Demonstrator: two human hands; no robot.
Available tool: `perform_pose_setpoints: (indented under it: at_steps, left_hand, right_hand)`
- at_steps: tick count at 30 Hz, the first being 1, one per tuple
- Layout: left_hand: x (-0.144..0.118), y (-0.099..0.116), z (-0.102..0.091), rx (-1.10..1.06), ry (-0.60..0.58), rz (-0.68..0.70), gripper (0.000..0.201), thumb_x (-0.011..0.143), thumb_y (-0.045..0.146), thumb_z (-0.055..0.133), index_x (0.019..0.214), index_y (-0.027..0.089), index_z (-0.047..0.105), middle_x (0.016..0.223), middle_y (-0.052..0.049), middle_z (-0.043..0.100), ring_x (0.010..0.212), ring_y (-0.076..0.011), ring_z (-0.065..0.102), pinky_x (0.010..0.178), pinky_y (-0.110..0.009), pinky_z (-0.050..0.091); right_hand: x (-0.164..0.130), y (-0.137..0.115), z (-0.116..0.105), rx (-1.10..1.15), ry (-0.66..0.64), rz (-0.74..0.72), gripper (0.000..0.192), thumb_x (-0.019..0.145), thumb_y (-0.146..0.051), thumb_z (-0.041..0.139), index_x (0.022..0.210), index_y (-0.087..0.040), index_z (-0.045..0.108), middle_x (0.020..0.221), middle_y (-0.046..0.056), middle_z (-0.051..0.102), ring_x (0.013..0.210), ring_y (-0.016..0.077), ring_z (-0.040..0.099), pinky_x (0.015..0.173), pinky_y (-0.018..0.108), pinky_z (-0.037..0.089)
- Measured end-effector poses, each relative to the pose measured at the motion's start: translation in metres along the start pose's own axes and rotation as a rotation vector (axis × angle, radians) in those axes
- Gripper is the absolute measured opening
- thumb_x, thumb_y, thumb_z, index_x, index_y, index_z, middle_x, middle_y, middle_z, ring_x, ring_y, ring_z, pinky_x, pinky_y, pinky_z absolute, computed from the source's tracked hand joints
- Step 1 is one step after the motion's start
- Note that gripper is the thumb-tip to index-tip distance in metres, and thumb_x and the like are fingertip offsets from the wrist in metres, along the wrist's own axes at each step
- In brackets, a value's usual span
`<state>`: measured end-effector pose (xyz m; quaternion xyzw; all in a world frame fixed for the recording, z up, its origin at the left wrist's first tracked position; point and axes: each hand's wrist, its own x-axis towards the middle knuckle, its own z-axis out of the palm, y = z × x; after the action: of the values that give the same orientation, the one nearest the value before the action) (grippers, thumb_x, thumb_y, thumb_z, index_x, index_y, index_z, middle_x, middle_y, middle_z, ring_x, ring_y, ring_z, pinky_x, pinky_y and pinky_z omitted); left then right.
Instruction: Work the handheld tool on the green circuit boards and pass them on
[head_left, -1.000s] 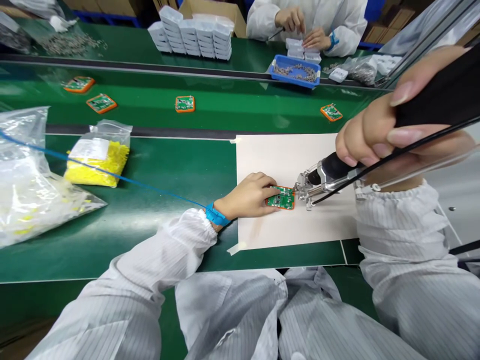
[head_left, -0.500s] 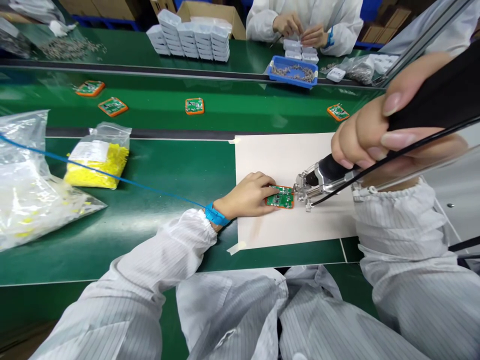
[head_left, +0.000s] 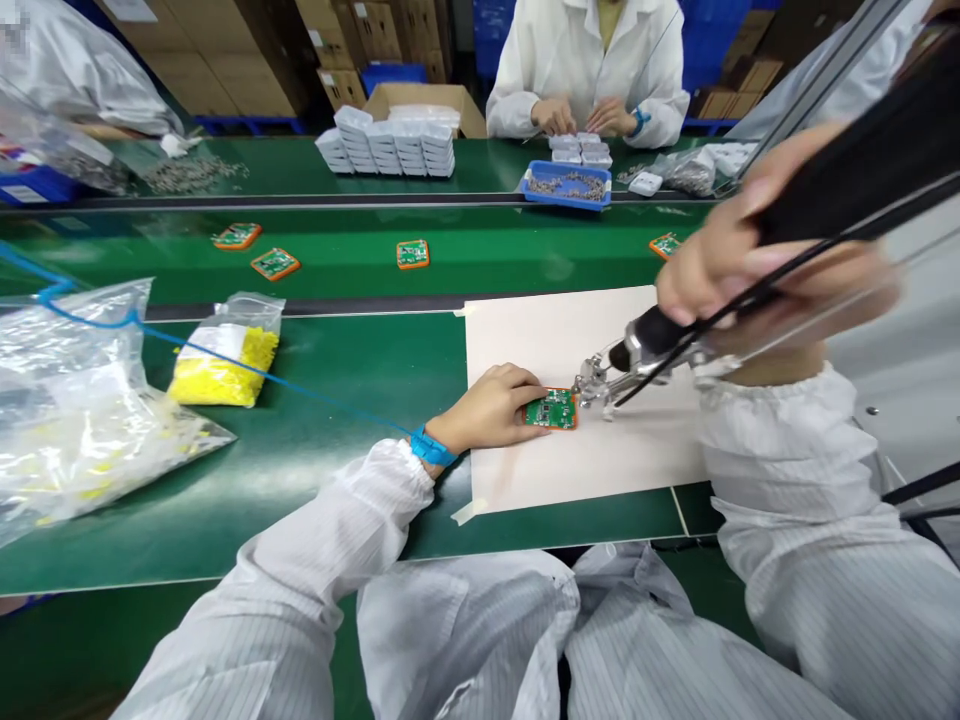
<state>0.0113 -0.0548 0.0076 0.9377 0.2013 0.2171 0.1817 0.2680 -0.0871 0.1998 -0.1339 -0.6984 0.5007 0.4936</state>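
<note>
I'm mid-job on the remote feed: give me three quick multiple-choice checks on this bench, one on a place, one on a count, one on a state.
1. Where does the circuit board under the left hand lie?
A. on the pale mat
B. on the moving belt
C. in the blue tray

2. How many orange-framed boards show on the conveyor belt beyond the mat?
A. one
B. two
C. four

3. What is the right hand doing?
A. lying open and flat
B. gripping the black tool with its metal tip at the board's edge
C. holding a bag

Answers: 1 A, the board sits on the mat with fingertips on it. 2 C, two lie at the left, one in the middle, one partly hidden by the right hand. 3 B, the fingers wrap the handle.
</note>
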Motion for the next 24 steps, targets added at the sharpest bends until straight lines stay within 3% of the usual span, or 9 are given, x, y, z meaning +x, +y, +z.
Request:
perform_pose_setpoints:
  at_steps: [2,4,6,10,17,21,24]
  left_hand:
    - [0.000,0.000,0.000,-0.006,-0.011,0.005,0.057,0.090,0.059,0.072,0.128,0.016,0.072,0.119,-0.013,0.071,0.108,-0.0284,0.065,0.097,-0.043,0.048]
    - [0.001,0.001,-0.002,-0.011,-0.030,0.010,0.060,0.089,0.061,0.073,0.130,0.017,0.071,0.120,-0.013,0.071,0.109,-0.0286,0.065,0.099,-0.044,0.047]
    - [0.001,0.001,-0.003,-0.024,-0.035,0.020,0.063,0.090,0.064,0.071,0.133,0.018,0.069,0.121,-0.013,0.071,0.110,-0.0288,0.065,0.099,-0.045,0.047]
    - [0.001,0.005,-0.003,-0.060,0.022,0.025,0.054,0.096,0.059,0.065,0.132,0.019,0.068,0.121,-0.013,0.071,0.110,-0.0275,0.065,0.100,-0.044,0.048]
    - [0.004,0.021,0.005,-0.093,0.123,0.058,0.037,0.104,0.046,0.052,0.110,0.016,0.072,0.103,-0.012,0.073,0.101,-0.0243,0.064,0.096,-0.041,0.051]
    - [0.004,0.028,0.009,-0.157,0.098,0.041,0.043,0.109,0.040,0.042,0.090,0.016,0.072,0.088,-0.011,0.072,0.089,-0.0216,0.064,0.086,-0.037,0.053]
    - [0.001,0.025,0.007,-0.208,0.094,-0.002,0.047,0.110,0.042,0.039,0.088,0.017,0.072,0.080,-0.009,0.071,0.078,-0.0192,0.065,0.080,-0.034,0.053]
  right_hand:
    - [-0.003,-0.020,-0.009,-0.092,0.041,0.032,0.020,0.088,-0.016,0.069,0.104,-0.024,0.061,0.066,-0.009,0.053,0.054,0.0061,0.056,0.059,0.024,0.052]
    - [-0.005,-0.027,-0.010,-0.100,0.092,-0.032,0.021,0.086,-0.016,0.073,0.102,-0.024,0.063,0.064,-0.008,0.054,0.051,0.0075,0.053,0.053,0.025,0.050]
    - [-0.003,-0.020,-0.004,-0.049,0.122,-0.090,0.021,0.086,-0.015,0.071,0.103,-0.023,0.062,0.062,-0.007,0.052,0.049,0.0076,0.051,0.051,0.025,0.049]
    - [0.003,0.009,0.013,0.049,0.007,-0.071,0.024,0.087,-0.012,0.064,0.108,-0.022,0.061,0.066,-0.006,0.055,0.051,0.0090,0.054,0.053,0.026,0.050]
    - [0.004,0.016,0.029,0.091,0.010,-0.035,0.023,0.086,-0.011,0.066,0.105,-0.022,0.059,0.065,-0.005,0.054,0.051,0.0104,0.054,0.053,0.028,0.051]
    - [0.004,0.010,0.034,0.147,0.032,-0.099,0.020,0.086,-0.012,0.063,0.105,-0.019,0.062,0.064,-0.004,0.053,0.051,0.0091,0.054,0.051,0.026,0.050]
    - [0.002,-0.006,0.028,0.079,0.041,-0.070,0.016,0.086,-0.012,0.069,0.100,-0.018,0.063,0.065,-0.004,0.056,0.055,0.0096,0.057,0.055,0.028,0.051]
